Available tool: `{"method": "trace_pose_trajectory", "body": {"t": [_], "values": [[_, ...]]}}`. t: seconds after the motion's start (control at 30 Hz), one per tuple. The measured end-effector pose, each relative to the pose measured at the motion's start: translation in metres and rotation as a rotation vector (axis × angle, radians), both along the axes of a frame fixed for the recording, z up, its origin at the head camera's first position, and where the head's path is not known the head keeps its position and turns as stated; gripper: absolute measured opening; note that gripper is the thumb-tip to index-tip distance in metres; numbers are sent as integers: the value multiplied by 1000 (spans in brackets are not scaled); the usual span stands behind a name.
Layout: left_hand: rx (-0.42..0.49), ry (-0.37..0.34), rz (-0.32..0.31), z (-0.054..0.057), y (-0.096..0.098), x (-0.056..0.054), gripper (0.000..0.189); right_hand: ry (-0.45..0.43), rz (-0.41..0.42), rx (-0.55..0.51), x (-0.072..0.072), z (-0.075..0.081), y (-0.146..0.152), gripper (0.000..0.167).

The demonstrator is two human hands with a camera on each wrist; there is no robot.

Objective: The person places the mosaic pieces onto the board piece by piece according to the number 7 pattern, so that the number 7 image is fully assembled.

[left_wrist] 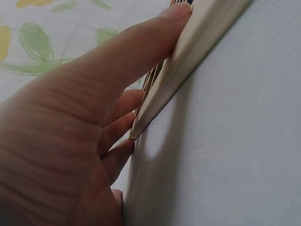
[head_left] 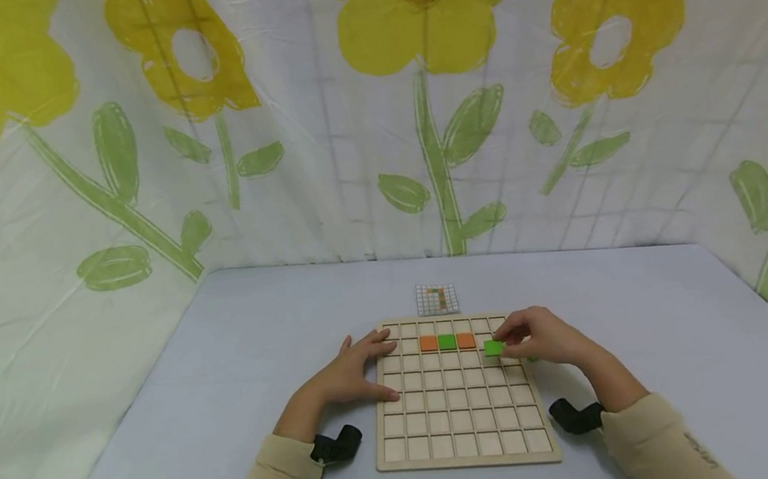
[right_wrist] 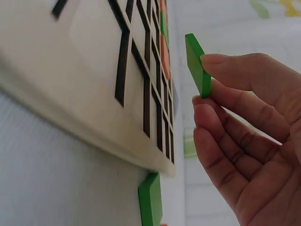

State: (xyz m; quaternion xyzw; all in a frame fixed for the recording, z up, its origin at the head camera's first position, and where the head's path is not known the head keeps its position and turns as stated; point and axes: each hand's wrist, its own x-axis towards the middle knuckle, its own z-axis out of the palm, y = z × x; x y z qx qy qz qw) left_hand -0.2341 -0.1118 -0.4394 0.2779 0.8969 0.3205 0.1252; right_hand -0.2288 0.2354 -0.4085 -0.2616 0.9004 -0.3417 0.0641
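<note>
A wooden grid board [head_left: 469,465] lies flat on the table. In its second row from the far edge sit an orange tile [head_left: 428,343], a green tile [head_left: 447,341] and another orange tile [head_left: 466,339]. My right hand [head_left: 548,337] pinches a loose green tile [right_wrist: 195,65] between thumb and fingers, raised over the board's right side. My left hand [head_left: 351,373] rests on the board's left edge with thumb and fingers spread; in the left wrist view the thumb [left_wrist: 155,40] lies along the rim.
Beside the board's right edge another green tile [right_wrist: 150,200] lies on the table, mostly hidden by my right hand in the head view. A small pattern card [head_left: 437,299] lies beyond the far edge. A flower-printed curtain [head_left: 315,159] hangs behind the pale table [head_left: 277,310].
</note>
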Motion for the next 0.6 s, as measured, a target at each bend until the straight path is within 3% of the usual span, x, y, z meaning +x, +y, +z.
{"method": "trace_pose_trajectory", "body": {"t": [0.33,0.6], "values": [[0,2,-6,0,-1,-1,81,-76,69,-36,-8,0,-19,22],[-2,-7,-8,0,-1,-1,81,-102,75,-55,-12,-4,-28,22]]}}
